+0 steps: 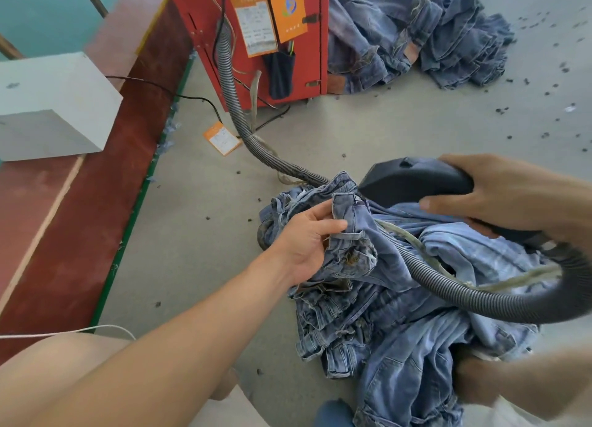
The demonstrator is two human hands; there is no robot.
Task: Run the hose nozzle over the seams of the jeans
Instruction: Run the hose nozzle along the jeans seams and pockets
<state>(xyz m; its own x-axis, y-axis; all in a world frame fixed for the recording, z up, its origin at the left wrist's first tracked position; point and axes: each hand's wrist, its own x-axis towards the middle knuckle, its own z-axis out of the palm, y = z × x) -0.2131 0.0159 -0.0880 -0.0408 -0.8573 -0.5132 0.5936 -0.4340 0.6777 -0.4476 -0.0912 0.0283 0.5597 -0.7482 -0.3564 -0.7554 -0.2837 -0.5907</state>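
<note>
Right hand point(499, 196) grips hose nozzle point(413, 183), mouth pointing left, just beside the jeans point(352, 231) waistband seam, which left hand point(307, 237) pinches

**Denim station, seen from above**

We log: left hand point(304, 237) pinching the jeans point(368, 285) waistband; right hand point(509, 193) gripping the black hose nozzle point(413, 180) just above it; ribbed hose point(230, 84) running to a red machine point(256, 36); more denim point(416, 33) heaped behind.
</note>
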